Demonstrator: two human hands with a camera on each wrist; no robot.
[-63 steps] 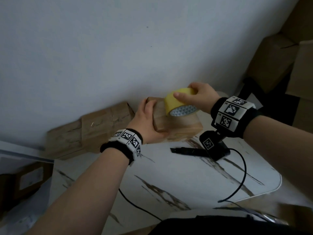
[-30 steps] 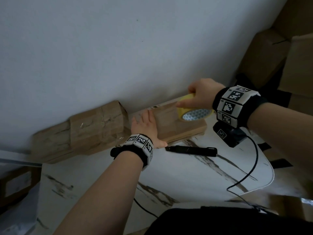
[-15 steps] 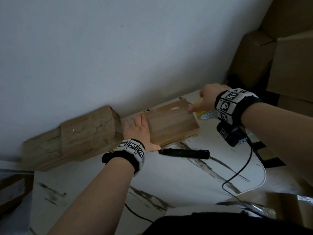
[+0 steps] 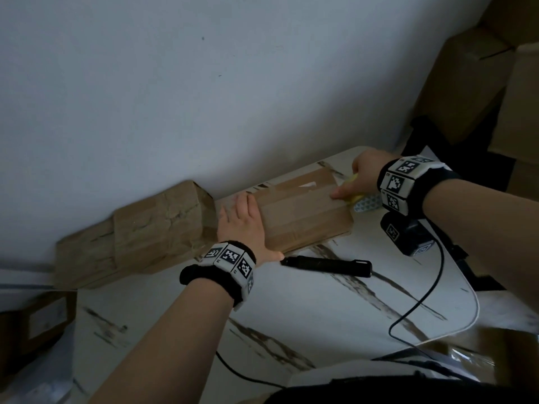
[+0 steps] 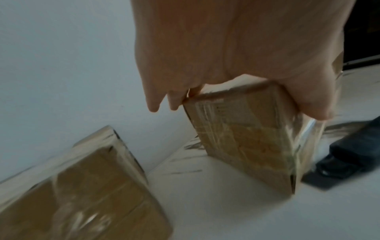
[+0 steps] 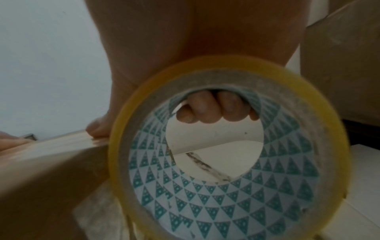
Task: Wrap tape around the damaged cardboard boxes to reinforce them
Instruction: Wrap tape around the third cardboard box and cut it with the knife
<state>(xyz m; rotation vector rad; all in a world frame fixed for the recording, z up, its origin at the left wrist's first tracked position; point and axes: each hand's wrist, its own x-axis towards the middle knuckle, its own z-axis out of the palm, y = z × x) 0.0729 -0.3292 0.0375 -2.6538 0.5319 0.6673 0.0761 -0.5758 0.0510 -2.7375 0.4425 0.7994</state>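
A small brown cardboard box (image 4: 303, 211) lies on the marble table (image 4: 320, 316) near the wall, with glossy tape along its top. My left hand (image 4: 242, 225) grips the box's left end, fingers toward the wall and thumb along the near side; the left wrist view shows that same box (image 5: 246, 138) clamped in my left hand (image 5: 226, 48). At the right end, my right hand (image 4: 364, 176) holds the yellow tape roll (image 4: 364, 199) low against the box. In the right wrist view my fingers (image 6: 205, 110) hook through the tape roll (image 6: 287, 186) and the thumb presses the box (image 6: 51, 170) edge.
A larger taped cardboard box (image 4: 137, 237) lies against the wall left of my hand, also seen as the wrapped box (image 5: 82, 194). A black pen-like tool (image 4: 326, 265) lies just in front of the small box. Stacked cardboard boxes (image 4: 466, 83) stand at the right; a black cable (image 4: 423, 301) crosses the table.
My right hand has carried the tape roll from the box's top across to its right end and down beside it. My left hand stays on the left end.
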